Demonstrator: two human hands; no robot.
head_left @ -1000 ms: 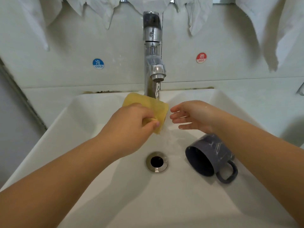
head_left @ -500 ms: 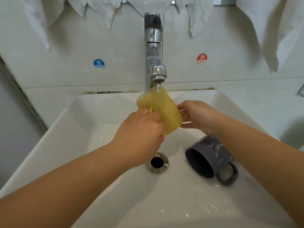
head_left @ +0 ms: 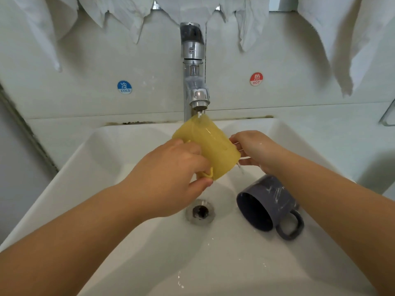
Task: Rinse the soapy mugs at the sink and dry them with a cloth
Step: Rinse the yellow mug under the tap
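- Head view: the left hand (head_left: 171, 178) grips the yellow mug (head_left: 210, 146) by its handle and side, tilting it so the running water from the tap (head_left: 193, 67) strikes its upper wall; the tilt probably lets suds sheet off toward the drain (head_left: 200, 211).
- The right hand (head_left: 254, 149) touches the mug's far side with relaxed, straight fingers, apparently rubbing soap away rather than carrying weight.
- The grey mug (head_left: 267, 201) lies on its side in the sink (head_left: 106, 159), near the drain, mouth toward the camera, white soap streaks on its wall; it seems parked there awaiting its rinse.
- White cloths (head_left: 346, 39) hang on the wall above, within reach for drying.
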